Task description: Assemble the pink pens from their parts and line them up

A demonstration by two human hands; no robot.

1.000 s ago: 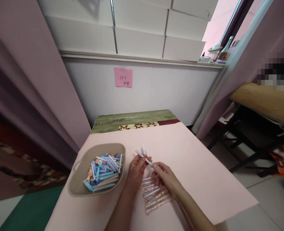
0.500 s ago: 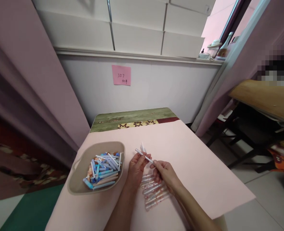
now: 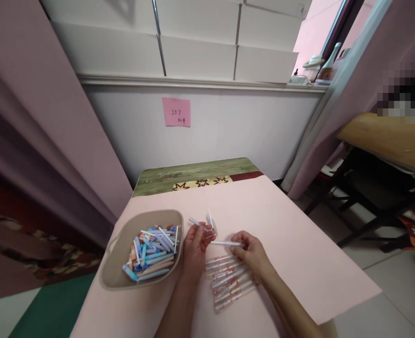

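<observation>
My left hand (image 3: 196, 241) pinches a short, pale, translucent pen piece (image 3: 194, 221) between thumb and fingers. My right hand (image 3: 252, 251) grips a slim white rod-like pen part (image 3: 220, 242) that points left toward the other hand. The two pieces are apart. Just beyond my left fingertips, a thin white piece (image 3: 210, 217) lies or leans; its exact kind is unclear. Below the right hand, several clear pen barrels with red marks (image 3: 225, 286) lie side by side on the pink table cover (image 3: 288, 244), their right ends partly hidden by that hand.
A beige basket (image 3: 105, 277) on the left holds blue, brown and white pen parts (image 3: 154, 249). A green patterned strip of table (image 3: 193, 171) shows at the back. A pink note (image 3: 176, 112) hangs on the wall. On the right stands a wooden table (image 3: 390, 136).
My hands have moved apart. The pen piece held between both hands is now in two parts: the short piece in the left, the white rod in the right.
</observation>
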